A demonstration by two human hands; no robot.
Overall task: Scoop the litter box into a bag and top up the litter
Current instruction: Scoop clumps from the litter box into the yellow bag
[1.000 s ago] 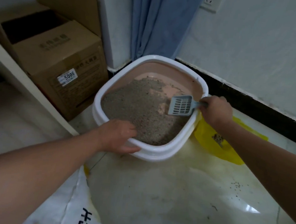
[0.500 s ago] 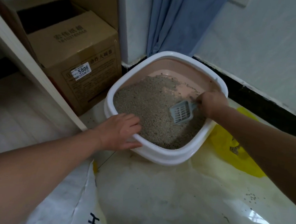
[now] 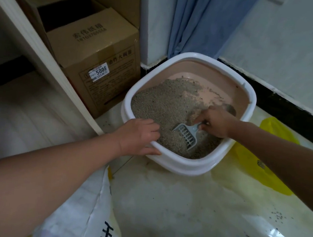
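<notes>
Litter box (image 3: 182,164) sits on the floor (image 3: 181,206) in a corner, against the wall and just beside a cardboard box (image 3: 92,58); white outer rim, pink inner wall, grey litter (image 3: 162,107) heaped toward the left and near side, bare pink bottom showing at the far right; likely raked that way by sifting.

Left hand (image 3: 137,136) clamps the near-left rim; thumb lies along the outer wall, fingers hook over the lip and touch the litter; judged as bracing so the box does not slide or tip under the scoop's push; forearm comes in straight from lower left, wrist roughly level.

Right hand (image 3: 215,122) curls round the handle of the grey slotted scoop (image 3: 186,135); knuckles up, wrist bent down into the box; blade points toward the near wall, tip dug into the litter, slots up; reads as mid-sift, nothing visibly lifted yet; whether a clump lies on the blade cannot be told.

Yellow bag (image 3: 260,164) lies flat on the floor just right of the box, touching or nearly touching its wall, a small dark clump on it; placed within short reach of the scooping hand for dumping.

White sack (image 3: 77,212) with black print lies at lower left under the left forearm; probably the fresh litter for topping up; that step not yet begun.

Loose grains scattered on the floor at right.
</notes>
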